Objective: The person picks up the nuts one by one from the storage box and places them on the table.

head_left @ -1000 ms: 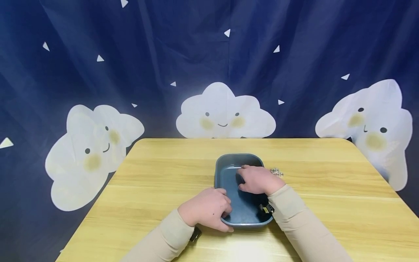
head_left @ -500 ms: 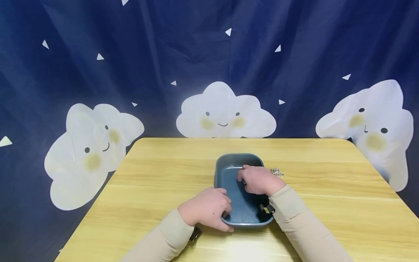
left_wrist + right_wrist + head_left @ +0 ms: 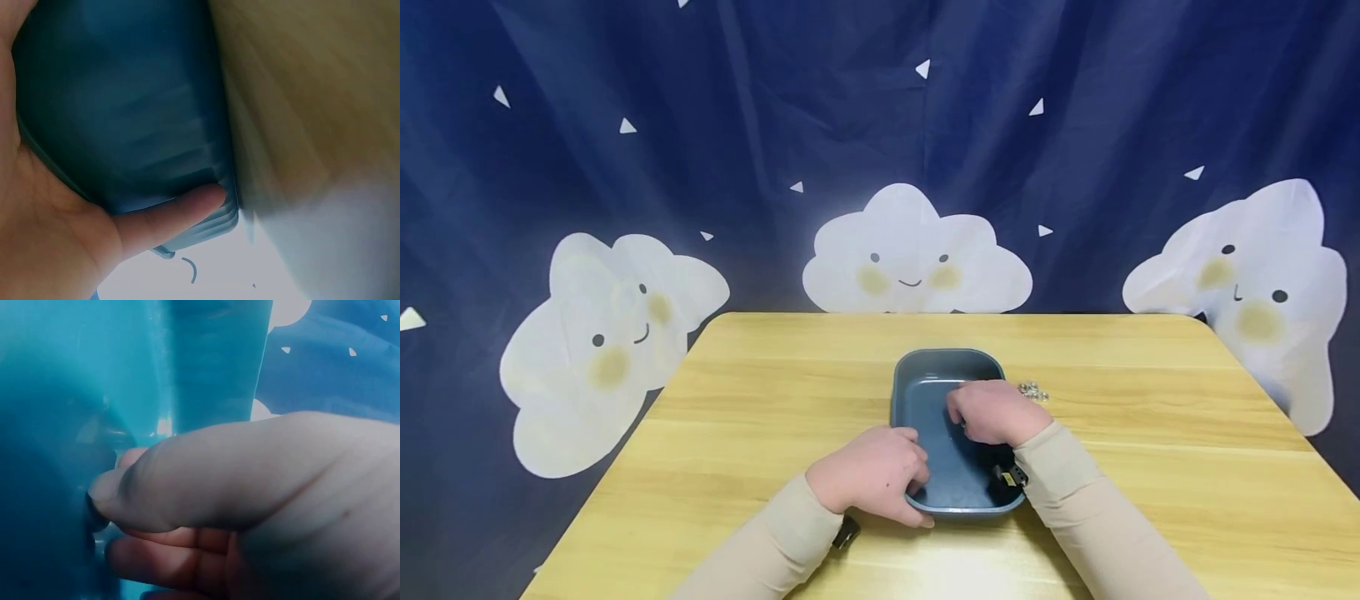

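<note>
A dark blue rectangular plastic bin (image 3: 953, 475) stands on the wooden table. My left hand (image 3: 880, 475) grips its near left corner, fingers over the rim and inside, thumb outside; in the left wrist view the thumb (image 3: 175, 215) lies along the bin's outer wall. My right hand (image 3: 992, 412) reaches down inside the bin by its right wall, fingers curled. In the right wrist view the thumb (image 3: 109, 494) and forefinger come together on a small, dark, shiny piece (image 3: 97, 515), mostly hidden by the fingertips; I cannot tell its kind.
Several small clear, shiny pieces (image 3: 1033, 392) lie in a cluster on the wooden table (image 3: 1150, 417), just right of the bin. A dark blue curtain (image 3: 850, 100) with white clouds hangs behind the table's far edge.
My right hand's thumb and fingers, spread apart a second ago, have drawn together inside the bin. My left hand keeps its grip on the corner, and the bin stays in place.
</note>
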The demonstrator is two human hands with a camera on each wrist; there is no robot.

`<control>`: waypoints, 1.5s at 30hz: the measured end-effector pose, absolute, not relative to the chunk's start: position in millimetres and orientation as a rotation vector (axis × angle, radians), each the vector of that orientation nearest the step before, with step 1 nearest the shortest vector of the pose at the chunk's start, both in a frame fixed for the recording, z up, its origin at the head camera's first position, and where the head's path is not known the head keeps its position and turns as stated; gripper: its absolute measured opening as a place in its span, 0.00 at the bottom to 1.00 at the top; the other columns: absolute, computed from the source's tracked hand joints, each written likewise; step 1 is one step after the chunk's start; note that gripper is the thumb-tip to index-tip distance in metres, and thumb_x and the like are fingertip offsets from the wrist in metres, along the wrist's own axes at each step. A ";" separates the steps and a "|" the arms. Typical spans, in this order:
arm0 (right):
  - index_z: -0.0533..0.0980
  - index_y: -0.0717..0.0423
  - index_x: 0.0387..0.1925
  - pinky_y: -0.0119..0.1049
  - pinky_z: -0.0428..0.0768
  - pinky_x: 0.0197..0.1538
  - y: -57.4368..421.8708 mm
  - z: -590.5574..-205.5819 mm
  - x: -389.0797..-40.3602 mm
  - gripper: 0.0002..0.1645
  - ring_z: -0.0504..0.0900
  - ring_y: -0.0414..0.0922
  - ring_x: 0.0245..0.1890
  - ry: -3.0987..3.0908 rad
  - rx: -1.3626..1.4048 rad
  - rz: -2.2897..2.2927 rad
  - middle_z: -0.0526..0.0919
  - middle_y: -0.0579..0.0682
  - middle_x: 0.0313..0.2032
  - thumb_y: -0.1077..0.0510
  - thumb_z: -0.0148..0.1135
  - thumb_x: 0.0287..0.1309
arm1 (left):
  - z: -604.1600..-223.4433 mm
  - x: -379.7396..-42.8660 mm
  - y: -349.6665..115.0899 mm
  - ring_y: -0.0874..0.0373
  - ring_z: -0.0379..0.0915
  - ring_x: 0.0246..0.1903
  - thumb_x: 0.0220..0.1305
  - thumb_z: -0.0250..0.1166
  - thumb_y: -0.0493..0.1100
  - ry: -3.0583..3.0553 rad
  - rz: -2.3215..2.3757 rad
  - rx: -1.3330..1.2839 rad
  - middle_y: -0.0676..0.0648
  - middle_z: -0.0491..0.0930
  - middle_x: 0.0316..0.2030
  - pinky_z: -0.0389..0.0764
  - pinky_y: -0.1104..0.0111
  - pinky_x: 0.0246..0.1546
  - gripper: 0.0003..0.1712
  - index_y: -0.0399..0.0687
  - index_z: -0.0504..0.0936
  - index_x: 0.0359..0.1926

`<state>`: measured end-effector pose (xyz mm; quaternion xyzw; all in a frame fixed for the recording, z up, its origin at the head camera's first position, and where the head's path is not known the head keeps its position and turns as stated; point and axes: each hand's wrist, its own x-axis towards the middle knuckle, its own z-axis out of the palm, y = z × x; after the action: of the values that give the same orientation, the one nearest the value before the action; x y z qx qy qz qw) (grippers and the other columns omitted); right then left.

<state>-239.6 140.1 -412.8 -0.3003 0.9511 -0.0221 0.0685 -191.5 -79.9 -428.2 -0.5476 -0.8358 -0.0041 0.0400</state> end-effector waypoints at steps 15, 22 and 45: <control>0.72 0.41 0.22 0.39 0.74 0.29 142.6 -413.0 -235.2 0.13 0.71 0.39 0.22 2.848 -0.929 -0.043 0.72 0.37 0.21 0.61 0.66 0.51 | -428.4 -188.8 -77.7 0.66 0.57 0.26 0.49 0.71 0.72 -2.513 -0.007 -1.694 0.68 0.61 0.17 0.59 0.77 0.27 0.31 0.63 0.66 0.11; 0.74 0.43 0.23 0.40 0.73 0.29 141.8 -411.1 -238.3 0.09 0.71 0.40 0.23 2.837 -0.898 -0.118 0.72 0.37 0.21 0.60 0.66 0.50 | -427.3 -188.8 -77.3 0.65 0.57 0.27 0.49 0.71 0.72 -2.535 -0.008 -1.677 0.68 0.62 0.17 0.59 0.77 0.27 0.31 0.63 0.66 0.11; 0.76 0.46 0.30 0.37 0.73 0.35 180.7 -358.5 -232.1 0.09 0.72 0.38 0.26 2.804 -1.039 -0.653 0.72 0.38 0.24 0.66 0.61 0.56 | -427.8 -189.6 -77.4 0.65 0.57 0.27 0.49 0.70 0.73 -2.557 -0.004 -1.655 0.68 0.61 0.18 0.58 0.77 0.24 0.30 0.64 0.66 0.11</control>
<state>-232.1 180.7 -358.5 -0.3392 0.9154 -0.2132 0.0404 -189.6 -77.4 -427.8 -0.5427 -0.8385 -0.0014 0.0478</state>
